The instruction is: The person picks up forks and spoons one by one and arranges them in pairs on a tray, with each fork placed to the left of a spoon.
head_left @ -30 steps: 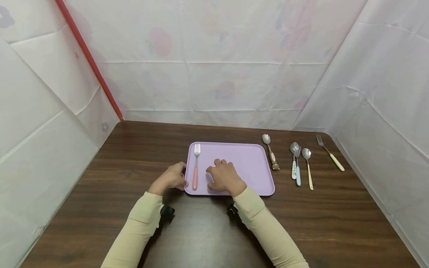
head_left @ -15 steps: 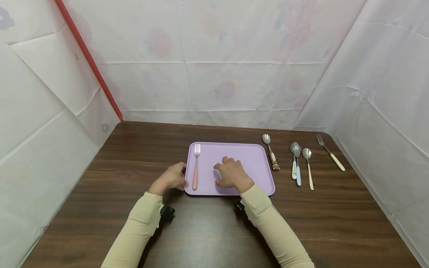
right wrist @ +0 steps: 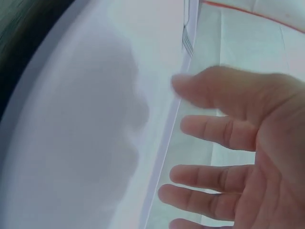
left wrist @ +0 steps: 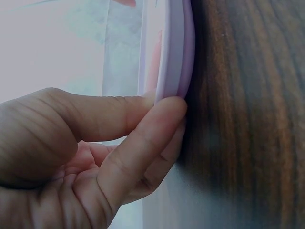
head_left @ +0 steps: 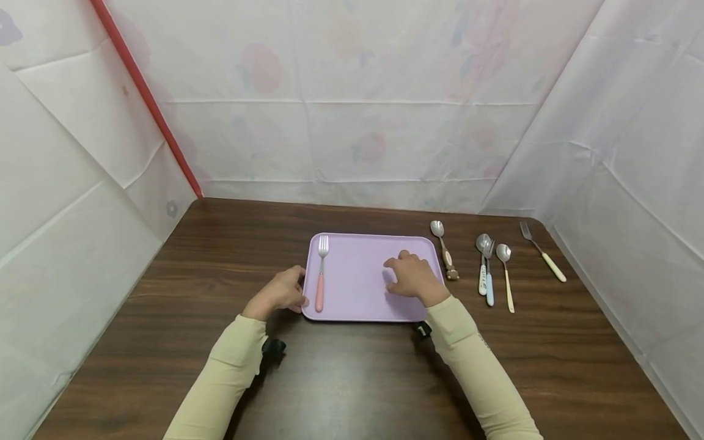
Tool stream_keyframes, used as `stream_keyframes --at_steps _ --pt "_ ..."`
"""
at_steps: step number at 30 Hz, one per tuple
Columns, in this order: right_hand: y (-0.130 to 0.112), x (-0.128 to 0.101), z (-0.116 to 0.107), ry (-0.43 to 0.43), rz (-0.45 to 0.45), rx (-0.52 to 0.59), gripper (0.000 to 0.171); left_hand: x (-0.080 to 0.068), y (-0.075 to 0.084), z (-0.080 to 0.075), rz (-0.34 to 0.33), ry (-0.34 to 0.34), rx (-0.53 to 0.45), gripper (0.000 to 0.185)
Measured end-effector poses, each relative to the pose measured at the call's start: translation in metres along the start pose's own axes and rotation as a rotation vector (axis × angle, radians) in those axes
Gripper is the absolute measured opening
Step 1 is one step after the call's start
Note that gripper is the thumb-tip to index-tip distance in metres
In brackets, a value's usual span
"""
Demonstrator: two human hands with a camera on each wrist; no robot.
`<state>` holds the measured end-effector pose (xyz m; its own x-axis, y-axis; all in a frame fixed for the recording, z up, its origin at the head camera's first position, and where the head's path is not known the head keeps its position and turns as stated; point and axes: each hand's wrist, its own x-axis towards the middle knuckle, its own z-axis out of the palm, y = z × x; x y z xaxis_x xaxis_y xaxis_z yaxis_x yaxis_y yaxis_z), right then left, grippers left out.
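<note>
A lilac tray (head_left: 357,296) lies on the dark wooden table (head_left: 341,379). A fork with a pink handle (head_left: 321,278) rests along the tray's left side. My left hand (head_left: 299,294) pinches the tray's left rim near the front corner; in the left wrist view the thumb and forefinger of the left hand (left wrist: 159,102) clamp the rim (left wrist: 178,57). My right hand (head_left: 399,275) hovers over the right part of the tray with relaxed, spread fingers and holds nothing. The right wrist view shows the right hand (right wrist: 224,143) above the tray (right wrist: 81,138), with the fork's tines (right wrist: 188,43) beyond.
Right of the tray lie a spoon with a brown bear handle (head_left: 444,249), a white-handled spoon (head_left: 482,264), a blue-handled fork (head_left: 489,278), a cream-handled spoon (head_left: 506,278) and a cream-handled fork (head_left: 543,252). White sheeting (head_left: 352,122) walls in three sides.
My right hand has slid from the tray's front middle toward its right side, nearer the bear-handled spoon. The left hand, tray and pink fork have stayed put.
</note>
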<state>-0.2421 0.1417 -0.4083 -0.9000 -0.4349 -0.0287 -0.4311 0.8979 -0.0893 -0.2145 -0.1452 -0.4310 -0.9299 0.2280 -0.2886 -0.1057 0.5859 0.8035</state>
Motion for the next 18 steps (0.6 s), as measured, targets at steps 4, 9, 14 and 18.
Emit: stream_keyframes --at_steps 4,9,14,18 --pt "0.014 -0.007 -0.004 0.019 0.025 0.022 0.049 0.0 0.0 0.0 -0.001 -0.002 -0.008 0.064" --pt "0.03 -0.015 -0.008 0.048 0.046 0.046 0.047 -0.001 0.0 -0.001 -0.008 0.002 0.0 0.065" --pt "0.041 -0.022 -0.01 0.049 0.082 0.093 0.046 -0.002 0.0 0.0 -0.002 0.0 -0.006 0.064" --pt "0.049 -0.024 -0.008 0.054 0.117 0.112 0.045 -0.002 0.0 0.001 -0.005 0.003 -0.003 0.064"
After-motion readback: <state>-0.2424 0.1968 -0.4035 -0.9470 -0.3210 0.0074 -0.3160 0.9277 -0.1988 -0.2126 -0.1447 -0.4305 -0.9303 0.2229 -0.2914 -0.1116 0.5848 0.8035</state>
